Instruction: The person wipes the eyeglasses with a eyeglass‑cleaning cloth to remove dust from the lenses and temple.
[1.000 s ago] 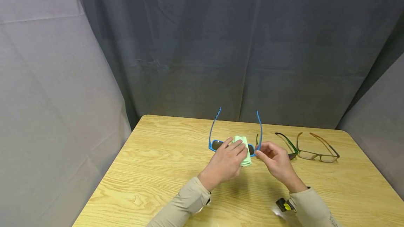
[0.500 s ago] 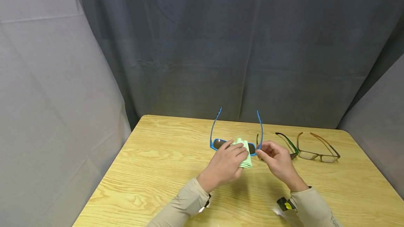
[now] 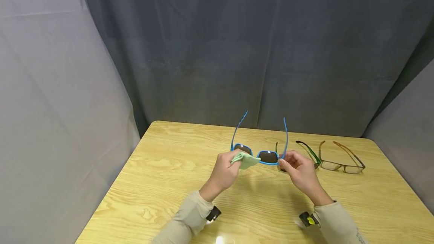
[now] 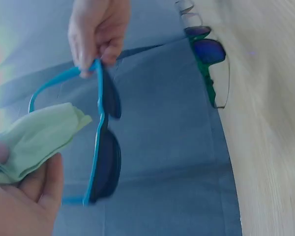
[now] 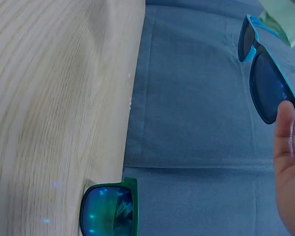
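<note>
A pair of blue sunglasses [image 3: 268, 157] with dark lenses is held up above the table, both temples unfolded and pointing away. My right hand [image 3: 300, 172] pinches its right corner, by the hinge, between thumb and fingers. In my left hand [image 3: 222, 172] a folded light green cloth [image 3: 246, 160] is gripped between thumb and fingers, in front of the left lens. The left wrist view shows the cloth [image 4: 42, 135] on the temple side of the frame, with the thumb on top. Part of the left lens is hidden behind the left hand and cloth.
Green-framed sunglasses [image 4: 210, 51] with mirrored lenses stand on the wooden table [image 3: 162, 183], partly behind my right hand. To their right are clear-lensed eyeglasses [image 3: 352, 170] with orange-brown temples. A dark grey curtain [image 3: 203, 55] hangs behind the table.
My left hand has drawn the cloth off the middle of the blue sunglasses, toward the left and turned over, uncovering the right lens. The sunglasses have shifted slightly right and up.
</note>
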The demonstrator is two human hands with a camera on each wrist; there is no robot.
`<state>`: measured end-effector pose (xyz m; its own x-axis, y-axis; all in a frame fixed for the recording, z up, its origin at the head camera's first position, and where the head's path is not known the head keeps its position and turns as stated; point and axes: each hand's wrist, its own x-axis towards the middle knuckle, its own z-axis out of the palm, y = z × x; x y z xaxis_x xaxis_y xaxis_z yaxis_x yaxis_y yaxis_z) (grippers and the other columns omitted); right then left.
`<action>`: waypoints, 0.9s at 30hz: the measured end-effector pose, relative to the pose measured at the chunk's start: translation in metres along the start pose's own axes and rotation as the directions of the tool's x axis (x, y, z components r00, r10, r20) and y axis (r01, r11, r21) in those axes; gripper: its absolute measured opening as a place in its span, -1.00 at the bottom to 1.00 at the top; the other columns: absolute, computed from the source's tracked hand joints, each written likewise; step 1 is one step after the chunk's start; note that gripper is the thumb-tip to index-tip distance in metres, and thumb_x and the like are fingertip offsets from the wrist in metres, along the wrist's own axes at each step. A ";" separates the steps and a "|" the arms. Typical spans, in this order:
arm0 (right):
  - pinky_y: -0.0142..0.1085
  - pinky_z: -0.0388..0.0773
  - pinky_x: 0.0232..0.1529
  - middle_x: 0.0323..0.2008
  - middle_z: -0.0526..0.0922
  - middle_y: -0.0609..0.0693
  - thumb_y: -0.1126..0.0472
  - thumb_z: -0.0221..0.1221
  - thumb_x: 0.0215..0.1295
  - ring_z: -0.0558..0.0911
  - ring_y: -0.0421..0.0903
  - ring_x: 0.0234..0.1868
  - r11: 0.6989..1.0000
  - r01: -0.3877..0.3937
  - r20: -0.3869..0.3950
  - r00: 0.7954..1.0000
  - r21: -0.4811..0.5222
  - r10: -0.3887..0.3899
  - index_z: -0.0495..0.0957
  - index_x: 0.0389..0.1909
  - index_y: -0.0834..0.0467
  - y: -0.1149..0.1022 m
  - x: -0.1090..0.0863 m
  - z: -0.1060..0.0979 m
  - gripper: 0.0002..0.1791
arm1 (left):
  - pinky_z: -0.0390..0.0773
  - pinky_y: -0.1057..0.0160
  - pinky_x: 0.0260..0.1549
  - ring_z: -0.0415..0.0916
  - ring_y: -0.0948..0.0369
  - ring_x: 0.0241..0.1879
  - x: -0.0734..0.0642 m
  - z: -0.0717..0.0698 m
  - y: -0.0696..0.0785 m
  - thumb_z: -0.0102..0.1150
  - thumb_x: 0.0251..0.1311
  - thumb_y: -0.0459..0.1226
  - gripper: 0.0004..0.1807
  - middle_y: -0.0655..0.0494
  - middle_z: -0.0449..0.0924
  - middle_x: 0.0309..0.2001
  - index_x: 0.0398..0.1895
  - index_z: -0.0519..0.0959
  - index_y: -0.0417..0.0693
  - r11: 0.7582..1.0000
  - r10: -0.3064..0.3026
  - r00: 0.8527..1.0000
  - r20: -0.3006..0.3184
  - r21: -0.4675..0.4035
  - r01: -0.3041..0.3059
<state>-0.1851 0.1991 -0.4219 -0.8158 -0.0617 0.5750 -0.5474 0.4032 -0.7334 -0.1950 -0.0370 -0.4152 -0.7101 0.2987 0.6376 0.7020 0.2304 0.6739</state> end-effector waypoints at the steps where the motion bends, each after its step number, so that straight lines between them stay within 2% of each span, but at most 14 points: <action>1: -0.46 0.53 -0.51 -0.50 0.58 0.18 0.57 0.21 0.10 0.57 -0.13 -0.53 1.000 -0.002 -0.001 1.000 0.014 0.002 0.55 -0.33 0.42 0.002 0.000 0.000 -0.89 | 0.38 0.47 -0.59 0.17 0.41 -0.68 0.000 -0.004 -0.001 -0.11 0.18 -0.51 -0.74 0.09 0.39 -0.67 -0.33 0.62 -0.23 0.999 -0.032 0.999 -0.036 -0.034 0.031; 4: -0.44 0.57 -0.46 -0.47 0.58 0.18 0.57 0.20 0.11 0.60 -0.07 -0.51 0.999 -0.005 -0.003 1.000 0.042 0.005 0.54 -0.31 0.42 0.008 0.000 -0.003 -0.88 | 0.33 0.45 -0.62 0.13 0.42 -0.73 0.001 -0.016 -0.003 -0.12 0.18 -0.53 -0.77 0.15 0.30 -0.72 -0.41 0.58 -0.29 0.991 -0.117 0.982 -0.146 -0.074 0.107; 5: -0.44 0.58 -0.45 -0.46 0.58 0.19 0.57 0.20 0.12 0.60 -0.08 -0.50 0.999 -0.010 -0.002 1.000 0.051 0.010 0.54 -0.30 0.42 0.010 0.000 -0.005 -0.88 | 0.30 0.45 -0.64 0.11 0.42 -0.74 0.002 -0.019 -0.005 -0.13 0.19 -0.53 -0.78 0.18 0.26 -0.73 -0.43 0.57 -0.31 0.988 -0.146 0.972 -0.184 -0.084 0.133; 7: -0.43 0.59 -0.43 -0.45 0.59 0.19 0.56 0.19 0.13 0.60 -0.11 -0.49 0.999 -0.013 0.000 1.000 0.052 0.013 0.54 -0.29 0.42 0.011 0.000 -0.007 -0.88 | 0.15 0.39 -0.66 -0.04 0.36 -0.75 0.003 -0.026 -0.008 -0.15 0.19 -0.54 -0.79 0.21 0.07 -0.73 -0.49 0.51 -0.36 0.977 -0.205 0.948 -0.241 -0.107 0.184; 10: -0.43 0.59 -0.42 -0.42 0.59 0.20 0.57 0.19 0.12 0.61 -0.16 -0.48 0.998 -0.009 0.003 1.000 0.057 0.008 0.54 -0.29 0.44 0.011 -0.001 -0.009 -0.87 | 0.20 0.36 -0.57 0.02 0.29 -0.68 0.004 -0.034 -0.011 -0.18 0.21 -0.54 -0.79 0.19 0.07 -0.69 -0.51 0.46 -0.42 0.956 -0.281 0.912 -0.300 -0.168 0.240; 14: -0.42 0.59 -0.42 -0.41 0.58 0.23 0.60 0.16 0.13 0.61 -0.13 -0.47 0.997 -0.011 0.014 1.000 0.079 0.010 0.52 -0.29 0.48 0.006 -0.002 -0.010 -0.88 | 0.40 0.29 -0.36 0.31 0.19 -0.51 0.006 -0.042 -0.013 -0.20 0.25 -0.53 -0.76 0.01 0.38 -0.57 -0.41 0.52 -0.43 0.935 -0.336 0.866 -0.371 -0.242 0.259; 16: -0.41 0.60 -0.42 -0.42 0.58 0.21 0.60 0.15 0.14 0.60 -0.14 -0.47 0.996 -0.018 0.016 1.000 0.088 0.017 0.52 -0.29 0.48 0.005 -0.002 -0.010 -0.89 | 0.47 0.20 -0.25 0.44 0.10 -0.38 0.005 -0.042 -0.015 -0.20 0.29 -0.50 -0.74 -0.13 0.51 -0.44 -0.32 0.55 -0.42 0.933 -0.338 0.853 -0.397 -0.263 0.248; 18: -0.40 0.60 -0.42 -0.42 0.59 0.17 0.62 0.14 0.12 0.60 -0.12 -0.48 0.995 -0.023 0.015 1.000 0.098 0.021 0.52 -0.30 0.48 0.004 -0.002 -0.010 -0.88 | 0.50 0.10 -0.15 0.51 0.02 -0.23 0.004 -0.041 -0.018 -0.20 0.33 -0.47 -0.72 -0.21 0.58 -0.28 -0.20 0.57 -0.40 0.935 -0.329 0.855 -0.401 -0.264 0.236; 20: -0.40 0.60 -0.43 -0.41 0.59 0.14 0.63 0.15 0.12 0.60 -0.12 -0.48 0.994 -0.025 0.015 1.000 0.106 0.023 0.52 -0.31 0.47 0.004 -0.002 -0.009 -0.88 | 0.49 0.04 -0.04 0.52 -0.01 -0.08 0.004 -0.037 -0.021 -0.20 0.35 -0.44 -0.71 -0.20 0.60 -0.13 -0.07 0.56 -0.35 0.942 -0.313 0.870 -0.381 -0.244 0.232; 21: -0.40 0.60 -0.43 -0.40 0.60 0.11 0.63 0.15 0.11 0.60 -0.12 -0.48 0.994 -0.030 0.016 0.999 0.108 0.028 0.53 -0.31 0.46 0.004 -0.002 -0.009 -0.87 | 0.47 0.01 0.00 0.50 -0.02 -0.01 0.004 -0.036 -0.017 -0.20 0.36 -0.44 -0.69 -0.20 0.58 -0.07 -0.01 0.54 -0.34 0.943 -0.312 0.880 -0.359 -0.232 0.240; 23: -0.39 0.60 -0.44 -0.39 0.61 0.07 0.60 0.17 0.11 0.60 -0.11 -0.48 0.993 -0.035 0.021 0.999 0.117 0.033 0.54 -0.31 0.43 0.011 -0.003 -0.008 -0.87 | 0.52 0.14 -0.11 0.55 0.09 -0.18 0.005 -0.032 -0.007 -0.21 0.38 -0.43 -0.66 -0.17 0.55 0.05 0.10 0.49 -0.30 0.946 -0.312 0.899 -0.307 -0.188 0.264; 25: -0.39 0.60 -0.44 -0.39 0.61 0.05 0.56 0.19 0.13 0.60 -0.14 -0.48 0.992 -0.046 0.029 0.999 0.121 0.043 0.55 -0.31 0.40 0.017 -0.003 -0.007 -0.89 | 0.50 0.21 -0.21 0.49 0.17 -0.36 0.006 -0.029 0.003 -0.19 0.37 -0.44 -0.64 -0.17 0.52 0.09 0.16 0.45 -0.30 0.945 -0.324 0.909 -0.261 -0.143 0.295; 26: -0.39 0.60 -0.44 -0.40 0.61 0.05 0.55 0.20 0.14 0.60 -0.14 -0.49 0.991 -0.053 0.034 0.998 0.120 0.050 0.55 -0.31 0.39 0.019 -0.004 -0.007 -0.90 | 0.49 0.22 -0.23 0.42 0.16 -0.44 0.005 -0.026 0.004 -0.19 0.37 -0.44 -0.63 -0.17 0.50 0.11 0.19 0.42 -0.29 0.942 -0.331 0.913 -0.236 -0.127 0.309; 27: -0.38 0.60 -0.44 -0.41 0.61 0.06 0.53 0.20 0.14 0.60 -0.15 -0.49 0.991 -0.060 0.039 0.998 0.117 0.056 0.55 -0.32 0.39 0.019 -0.004 -0.006 -0.91 | 0.49 0.23 -0.18 0.41 0.15 -0.44 0.005 -0.023 0.004 -0.19 0.38 -0.43 -0.61 -0.20 0.47 0.15 0.23 0.38 -0.30 0.938 -0.343 0.916 -0.207 -0.125 0.323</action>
<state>-0.1913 0.2125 -0.4360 -0.8517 -0.0748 0.5187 -0.5157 0.2964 -0.8039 -0.1967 -0.0561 -0.4005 -0.9028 0.0031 0.4300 0.4222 0.1967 0.8849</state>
